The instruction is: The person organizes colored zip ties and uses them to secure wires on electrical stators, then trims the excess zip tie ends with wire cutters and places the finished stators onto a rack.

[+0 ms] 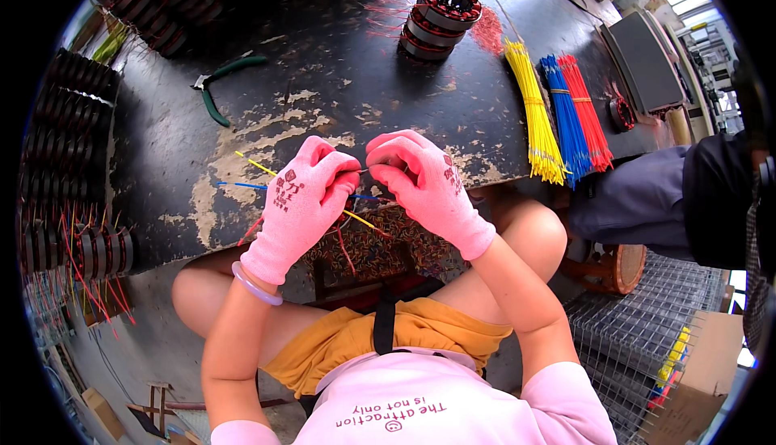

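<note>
Pink gloves (pixel 283 217) were worn on the left hand (pixel 303 194) and the right hand (pixel 428 190), brought almost together over the near edge of a worn black table (pixel 323 89). Ahead of the grip, room for movement was offered across the scuffed tabletop, bounded farther off by a stack of wound rings (pixel 440 23); behind it, space was hemmed in by the person's bent knees (pixel 529 235).

Between the facing fingertips, a thin strand (pixel 364 171) was pinched by both hands, the fingers curled against the thumbs. A yellow lead (pixel 257 164), a blue lead (pixel 242 185) and a red lead (pixel 250 231) were fanned out to the left of the grip, partly covered by the left hand; whether they were clasped in its palm could not be told.

Beneath the grip, past the table's edge, a heap of multicoloured bits (pixel 420 243) was seen. Green-handled pliers (pixel 234 67) were laid open ahead and to the left, with rows of dark rings (pixel 69 146) stacked farther left. Reach to the right was narrowed by tied yellow wires (pixel 533 113), blue wires (pixel 564 118) and red wires (pixel 585 109), and beyond them by a co-worker's leg (pixel 630 194).
</note>
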The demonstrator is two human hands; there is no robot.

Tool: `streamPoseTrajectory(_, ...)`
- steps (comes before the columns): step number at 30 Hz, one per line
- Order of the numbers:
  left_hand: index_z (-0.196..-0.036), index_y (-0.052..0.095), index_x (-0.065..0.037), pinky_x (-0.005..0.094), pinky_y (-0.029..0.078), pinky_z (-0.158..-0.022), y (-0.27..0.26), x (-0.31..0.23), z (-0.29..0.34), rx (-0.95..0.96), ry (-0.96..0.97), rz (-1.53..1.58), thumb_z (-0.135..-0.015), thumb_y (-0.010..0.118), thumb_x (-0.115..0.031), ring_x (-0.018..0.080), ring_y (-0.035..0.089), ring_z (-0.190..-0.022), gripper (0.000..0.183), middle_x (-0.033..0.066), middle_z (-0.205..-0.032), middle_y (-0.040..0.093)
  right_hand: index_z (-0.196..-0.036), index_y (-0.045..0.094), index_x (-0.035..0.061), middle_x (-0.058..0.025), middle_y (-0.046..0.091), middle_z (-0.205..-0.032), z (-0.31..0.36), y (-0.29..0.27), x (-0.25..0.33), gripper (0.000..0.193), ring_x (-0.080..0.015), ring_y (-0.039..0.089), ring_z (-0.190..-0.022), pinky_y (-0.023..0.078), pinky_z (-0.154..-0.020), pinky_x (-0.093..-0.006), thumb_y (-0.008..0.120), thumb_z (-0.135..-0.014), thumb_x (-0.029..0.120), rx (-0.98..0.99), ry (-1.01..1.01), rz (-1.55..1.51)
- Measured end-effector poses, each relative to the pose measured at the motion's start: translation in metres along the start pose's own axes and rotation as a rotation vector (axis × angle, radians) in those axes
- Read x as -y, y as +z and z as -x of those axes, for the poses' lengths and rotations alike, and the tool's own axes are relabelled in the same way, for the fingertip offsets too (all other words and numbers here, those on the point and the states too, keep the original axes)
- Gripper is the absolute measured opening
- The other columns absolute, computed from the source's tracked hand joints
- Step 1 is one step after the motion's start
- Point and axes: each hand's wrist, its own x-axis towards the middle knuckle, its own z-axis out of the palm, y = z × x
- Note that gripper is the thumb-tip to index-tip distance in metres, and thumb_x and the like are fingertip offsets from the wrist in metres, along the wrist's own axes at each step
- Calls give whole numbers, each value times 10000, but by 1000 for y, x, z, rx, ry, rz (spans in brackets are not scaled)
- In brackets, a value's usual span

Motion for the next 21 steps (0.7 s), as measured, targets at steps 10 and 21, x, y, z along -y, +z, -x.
streamPoseTrajectory(10, -1044, 701, -85, 405, 533, -731, 3, -11, 0, -35, 15, -50, -894, 709, -119, 311, 660, -888, 153, 104, -1018, 623, -1067, 676, 1, -135, 705, -909, -13, -15, 6, 157, -191, 664, -774, 534, -729, -313, 657, -934, 83, 186, 100, -73)
streamPoseTrajectory(21, -948, 704, -76, 400, 542, -743, 24, -1, 3, -75, 125, -45, -848, 752, -131, 302, 662, -886, 124, 77, -951, 649, -1120, 646, 16, -10, 703, -942, -24, -26, -12, 249, -57, 620, -816, 499, -719, -229, 711, -937, 171, 346, 444, -236)
